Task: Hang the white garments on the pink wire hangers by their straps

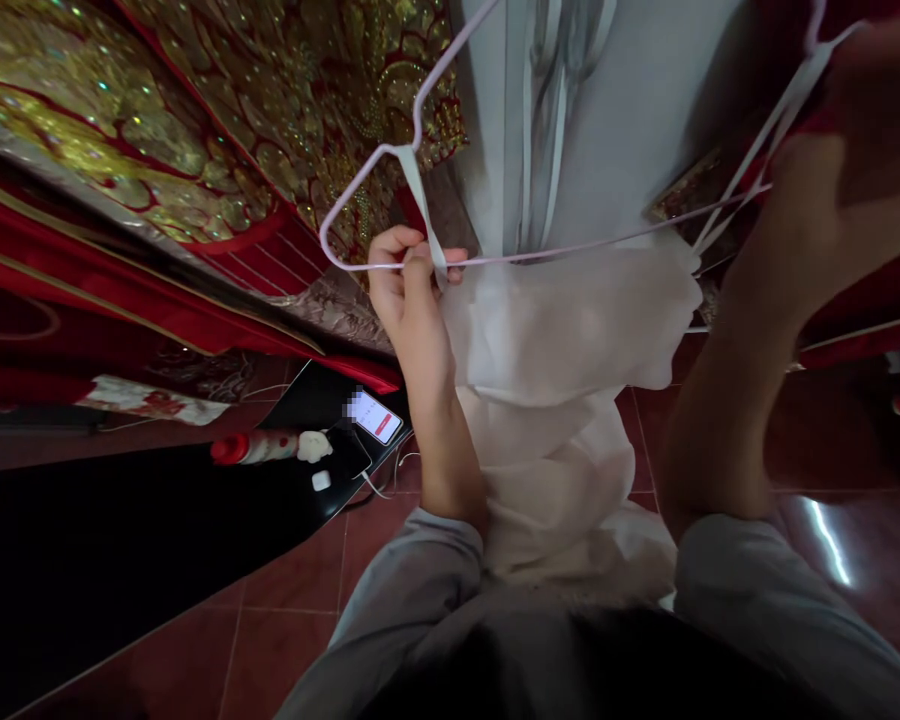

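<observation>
A pale pink clothes hanger (358, 187) spans the upper middle of the view. From its notches hangs a whitish dress (555, 330) by thin white straps (422, 205), and its ruffled, sheer tiers fall toward my lap. At the hanger's left end, my left hand (414, 275) is closed, thumb and fingers pinching the strap where it crosses the lower bar. My right hand (862, 150) is raised at the hanger's right end, close to the other strap. It is dark and blurred, so its fingers cannot be made out.
Red garments with gold sequins (270, 110) hang at the left. Below them, a black table (157, 530) holds a lit phone (375, 415), a red-capped bottle (255, 447), a small white case (321, 481) and cables. A grey-white panel (645, 90) stands ahead; red tiles (292, 640) cover the floor.
</observation>
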`<state>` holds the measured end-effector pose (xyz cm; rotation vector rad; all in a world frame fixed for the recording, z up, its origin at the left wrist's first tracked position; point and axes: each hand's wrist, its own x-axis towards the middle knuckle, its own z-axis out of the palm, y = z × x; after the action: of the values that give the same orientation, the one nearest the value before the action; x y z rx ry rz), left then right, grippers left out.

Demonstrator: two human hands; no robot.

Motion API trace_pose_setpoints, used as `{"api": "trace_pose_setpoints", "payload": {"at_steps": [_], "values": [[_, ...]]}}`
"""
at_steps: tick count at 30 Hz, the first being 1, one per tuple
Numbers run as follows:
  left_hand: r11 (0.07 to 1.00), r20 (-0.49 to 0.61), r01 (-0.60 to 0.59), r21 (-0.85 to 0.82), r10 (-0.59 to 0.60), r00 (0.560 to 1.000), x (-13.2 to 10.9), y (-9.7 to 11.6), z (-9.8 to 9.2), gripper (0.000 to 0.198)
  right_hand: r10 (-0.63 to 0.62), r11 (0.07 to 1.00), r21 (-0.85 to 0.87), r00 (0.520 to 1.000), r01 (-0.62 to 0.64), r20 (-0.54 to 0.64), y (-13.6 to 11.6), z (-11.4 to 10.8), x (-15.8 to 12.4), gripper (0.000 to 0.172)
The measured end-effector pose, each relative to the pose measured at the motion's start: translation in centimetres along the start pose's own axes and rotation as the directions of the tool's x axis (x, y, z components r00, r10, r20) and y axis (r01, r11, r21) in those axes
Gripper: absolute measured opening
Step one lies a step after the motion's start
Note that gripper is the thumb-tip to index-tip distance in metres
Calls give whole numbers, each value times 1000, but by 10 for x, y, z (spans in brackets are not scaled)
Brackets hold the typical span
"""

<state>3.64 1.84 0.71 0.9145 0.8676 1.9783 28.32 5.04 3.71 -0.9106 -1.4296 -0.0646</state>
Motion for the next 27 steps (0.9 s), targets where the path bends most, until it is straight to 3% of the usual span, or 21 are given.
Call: {"api": "trace_pose_setpoints", "payload": {"at_steps": [1,2,4,6,10,13,16,20,23,25,27], "values": [[1000,-7,-5,2,5,1000,0,-2,1,10,-64,998,-5,996,63,-62,-7,5,-13,21],[1000,-13,-16,5,16,1000,-1,-4,1,11,-79,997,-21,997,79,-9,-15,11,-27,22],[998,-14,-57,33,58,998,-1,-9,-1,11,-63,996,-47,958,79,279,-31,22,-51,24],[990,15,-110,90,109,994,-3,-12,-5,8,-12,994,-93,906,56,423,-43,33,-68,32],[927,168,-170,334,119,979,-13,-4,-18,22,24,991,-134,932,26,361,-44,46,-83,36],[852,274,-147,502,4,962,-21,17,-26,29,20,991,-129,948,22,317,-38,51,-87,32],[855,312,-104,507,-71,947,-23,45,-28,26,7,993,-114,952,30,305,-34,52,-89,32],[962,241,-15,274,-54,969,-6,79,-16,23,-1,994,-101,954,33,299,-34,50,-90,33],[990,166,139,41,-144,976,17,94,-9,43,20,994,-112,947,17,320,-34,48,-89,34],[987,17,157,-45,-156,988,29,92,-12,50,25,995,-104,944,10,330,-32,47,-89,35],[996,-170,71,-55,-79,982,33,79,-22,46,17,996,-87,947,12,321,-29,46,-89,34]]}}
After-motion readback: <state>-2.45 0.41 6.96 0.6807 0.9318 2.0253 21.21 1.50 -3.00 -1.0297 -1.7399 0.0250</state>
